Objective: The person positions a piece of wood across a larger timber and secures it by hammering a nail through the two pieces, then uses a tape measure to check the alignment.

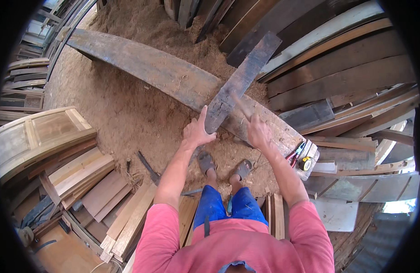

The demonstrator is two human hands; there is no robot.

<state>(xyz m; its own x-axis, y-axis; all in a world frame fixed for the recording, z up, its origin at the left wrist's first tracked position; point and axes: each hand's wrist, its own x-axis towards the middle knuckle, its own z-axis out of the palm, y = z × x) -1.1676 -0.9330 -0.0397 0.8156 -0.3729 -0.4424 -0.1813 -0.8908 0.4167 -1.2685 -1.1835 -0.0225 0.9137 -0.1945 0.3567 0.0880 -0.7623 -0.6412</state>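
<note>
A dark, worn wooden board (246, 75) lies slantwise across a long, thick plank (155, 68). My left hand (197, 133) grips the board's near end, its thumb at the end and a finger stretched up along the left edge. The hidden fingers seem to be underneath. My right hand (259, 132) is closed round a slim brown stick-like tool (242, 107). Its far end is smeared by motion over the board, so its exact kind cannot be made out. On the plank's right end lie red-handled pliers (295, 157) and a yellow tape measure (304, 163).
Sawdust covers the ground (123, 100) round my sandalled feet. Long boards (337, 73) lean in stacks at the right. A panelled wooden door (46, 129) and cut timber (80, 177) are piled at the left. A dark curved strip (147, 167) lies near my left foot.
</note>
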